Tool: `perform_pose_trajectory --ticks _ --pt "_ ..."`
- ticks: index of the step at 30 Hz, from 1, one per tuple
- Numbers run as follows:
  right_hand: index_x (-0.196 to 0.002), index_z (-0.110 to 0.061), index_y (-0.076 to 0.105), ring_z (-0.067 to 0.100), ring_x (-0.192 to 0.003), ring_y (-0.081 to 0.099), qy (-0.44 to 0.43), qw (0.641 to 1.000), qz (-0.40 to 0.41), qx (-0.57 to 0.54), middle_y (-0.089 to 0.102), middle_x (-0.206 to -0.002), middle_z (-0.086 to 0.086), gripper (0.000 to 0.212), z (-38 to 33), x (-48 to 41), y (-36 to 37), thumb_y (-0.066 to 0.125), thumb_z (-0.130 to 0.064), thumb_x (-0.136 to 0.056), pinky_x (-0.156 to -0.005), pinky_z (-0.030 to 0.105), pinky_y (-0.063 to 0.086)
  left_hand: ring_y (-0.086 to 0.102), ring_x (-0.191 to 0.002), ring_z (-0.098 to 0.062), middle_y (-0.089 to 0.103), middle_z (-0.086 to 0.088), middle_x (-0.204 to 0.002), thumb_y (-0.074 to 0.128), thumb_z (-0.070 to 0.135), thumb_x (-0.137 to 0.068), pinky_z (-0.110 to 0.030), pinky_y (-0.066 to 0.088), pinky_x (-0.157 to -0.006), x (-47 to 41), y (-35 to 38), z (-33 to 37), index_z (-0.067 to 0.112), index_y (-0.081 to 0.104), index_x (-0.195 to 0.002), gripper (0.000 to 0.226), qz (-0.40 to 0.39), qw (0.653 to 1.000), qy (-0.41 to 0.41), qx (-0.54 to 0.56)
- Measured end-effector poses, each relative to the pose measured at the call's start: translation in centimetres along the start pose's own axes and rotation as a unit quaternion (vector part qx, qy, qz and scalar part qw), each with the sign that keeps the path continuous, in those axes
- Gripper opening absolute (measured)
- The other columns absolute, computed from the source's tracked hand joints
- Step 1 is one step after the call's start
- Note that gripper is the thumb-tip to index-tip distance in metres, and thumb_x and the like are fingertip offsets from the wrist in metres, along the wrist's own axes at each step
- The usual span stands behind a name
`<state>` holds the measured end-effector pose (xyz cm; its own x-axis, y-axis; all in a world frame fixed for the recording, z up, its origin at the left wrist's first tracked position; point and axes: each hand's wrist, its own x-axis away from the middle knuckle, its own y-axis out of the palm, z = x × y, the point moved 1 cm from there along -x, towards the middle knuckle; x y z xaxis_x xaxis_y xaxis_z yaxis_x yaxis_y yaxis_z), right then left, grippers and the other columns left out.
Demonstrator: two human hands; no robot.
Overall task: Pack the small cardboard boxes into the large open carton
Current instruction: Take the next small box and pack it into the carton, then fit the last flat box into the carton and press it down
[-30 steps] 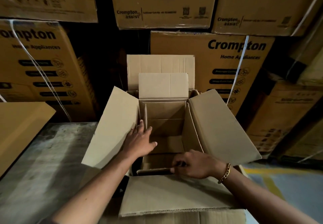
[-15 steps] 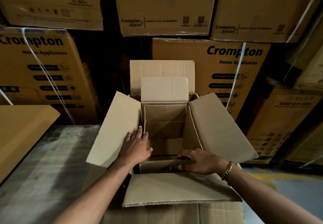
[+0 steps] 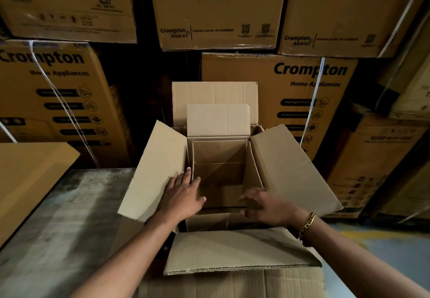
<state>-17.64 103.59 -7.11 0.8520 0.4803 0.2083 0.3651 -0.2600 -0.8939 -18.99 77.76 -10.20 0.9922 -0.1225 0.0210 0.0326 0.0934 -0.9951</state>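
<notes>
The large open carton (image 3: 232, 253) stands in front of me with all its flaps spread outward. Inside it sits a small cardboard box (image 3: 218, 153), open and empty, its far flap upright. My left hand (image 3: 183, 195) lies flat with straight fingers on the carton's left flap, fingertips at the small box's left rim. At the small box's near right corner, my right hand (image 3: 267, 204), with a gold bracelet on its wrist, pinches the box's right side flap between curled fingers and thumb.
Stacks of printed Crompton cartons (image 3: 309, 93) wall off the back and both sides. The carton sits on a worn grey table (image 3: 58, 216). A flat cardboard sheet (image 3: 28, 176) lies at the left edge. Blue and yellow floor (image 3: 377, 242) shows at the right.
My right hand left the small box's near flap and moved right to its side flap. My left hand slid up and flattened on the carton's left flap.
</notes>
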Motion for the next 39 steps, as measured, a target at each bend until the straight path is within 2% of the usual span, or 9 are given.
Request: perform_pose_trajectory --ticks 2,6,11,14,17,23,28,34,39 --pt "-0.142 -0.026 0.051 0.016 -0.123 0.053 0.018 0.999 0.024 -0.026 0.051 -0.143 -0.002 0.049 0.4 0.2 -0.9 0.061 -0.045 -0.098 -0.098 0.028 0.045 0.002 -0.154 -0.027 -0.004 -0.008 -0.168 0.045 0.055 -0.098 -0.044 0.000 -0.122 0.2 -0.1 -0.1 0.028 0.020 -0.158 0.071 0.007 1.000 0.008 0.004" --pt "-0.149 -0.032 0.041 0.018 -0.128 0.052 0.053 0.994 0.089 -0.035 0.043 -0.153 -0.003 0.056 1.2 -0.1 -2.8 0.055 -0.052 -0.098 -0.110 0.043 0.042 0.002 -0.154 -0.025 -0.005 -0.006 -0.168 0.042 0.058 -0.098 -0.046 0.003 -0.124 0.7 -0.9 -0.4 0.030 0.018 -0.158 0.070 0.032 0.999 0.022 0.009" --pt "-0.154 -0.035 0.030 0.026 -0.135 0.050 0.040 0.991 0.125 -0.027 0.026 -0.165 -0.003 0.066 0.0 -1.6 -4.5 0.052 -0.059 -0.096 -0.116 0.054 0.033 0.000 -0.154 -0.025 -0.004 -0.002 -0.168 0.036 0.063 -0.097 -0.050 0.011 -0.123 1.5 -4.1 -2.2 0.033 0.017 -0.157 0.070 0.086 0.996 0.028 0.016" --pt "-0.158 -0.031 0.025 0.023 -0.150 0.027 0.013 0.987 0.159 0.008 0.017 -0.168 -0.004 0.071 -2.6 -2.7 -5.3 0.049 -0.059 -0.097 -0.121 0.054 0.021 0.000 -0.154 -0.023 -0.001 -0.004 -0.168 0.039 0.059 -0.099 -0.044 0.003 -0.124 2.2 -7.4 -4.0 0.027 0.023 -0.157 0.068 0.133 0.990 0.037 0.013" --pt "-0.160 -0.033 0.021 0.020 -0.155 0.011 -0.020 0.981 0.188 0.050 0.009 -0.169 -0.008 0.073 -6.7 -3.9 -6.2 0.047 -0.060 -0.097 -0.121 0.052 0.014 0.005 -0.154 -0.024 0.005 -0.005 -0.168 0.042 0.060 -0.097 -0.044 0.005 -0.123 3.5 -10.7 -6.9 0.025 0.028 -0.156 0.069 0.185 0.982 0.034 0.005" --pt "-0.160 -0.033 0.019 0.017 -0.156 0.003 -0.098 0.966 0.231 0.062 0.003 -0.170 -0.010 0.074 -18.7 -7.4 -6.9 0.048 -0.059 -0.097 -0.123 0.046 0.008 0.011 -0.153 -0.022 0.012 -0.002 -0.167 0.030 0.067 -0.093 -0.045 0.014 -0.123 10.0 -15.2 -16.8 0.026 0.030 -0.156 0.074 0.253 0.967 -0.019 -0.005" --pt "-0.160 -0.035 0.017 0.014 -0.156 -0.002 -0.154 0.951 0.261 0.058 0.000 -0.170 -0.011 0.076 -32.1 -11.5 -3.6 0.044 -0.064 -0.096 -0.123 0.048 0.010 0.010 -0.153 -0.022 0.007 0.000 -0.168 0.036 0.064 -0.094 -0.042 0.013 -0.122 19.2 -16.7 -28.5 0.028 0.024 -0.157 0.074 0.260 0.961 -0.091 -0.019" --pt "-0.160 -0.035 0.015 0.015 -0.156 -0.006 -0.231 0.944 0.226 0.060 -0.004 -0.170 -0.008 0.079 -48.7 -16.0 3.4 0.040 -0.068 -0.094 -0.124 0.046 0.004 0.016 -0.151 -0.024 0.011 -0.002 -0.167 0.037 0.067 -0.092 -0.044 0.018 -0.120 31.6 -18.2 -42.9 0.027 0.025 -0.156 0.076 0.262 0.942 -0.205 -0.050" --pt "-0.160 -0.038 0.015 0.017 -0.156 -0.004 -0.281 0.941 0.180 0.059 -0.004 -0.170 -0.009 0.082 -60.5 -19.6 9.0 0.038 -0.075 -0.091 -0.123 0.050 0.006 0.021 -0.149 -0.025 0.013 -0.002 -0.167 0.043 0.065 -0.095 -0.045 0.019 -0.119 40.7 -18.5 -52.6 0.028 0.023 -0.157 0.074 0.277 0.911 -0.301 -0.041"
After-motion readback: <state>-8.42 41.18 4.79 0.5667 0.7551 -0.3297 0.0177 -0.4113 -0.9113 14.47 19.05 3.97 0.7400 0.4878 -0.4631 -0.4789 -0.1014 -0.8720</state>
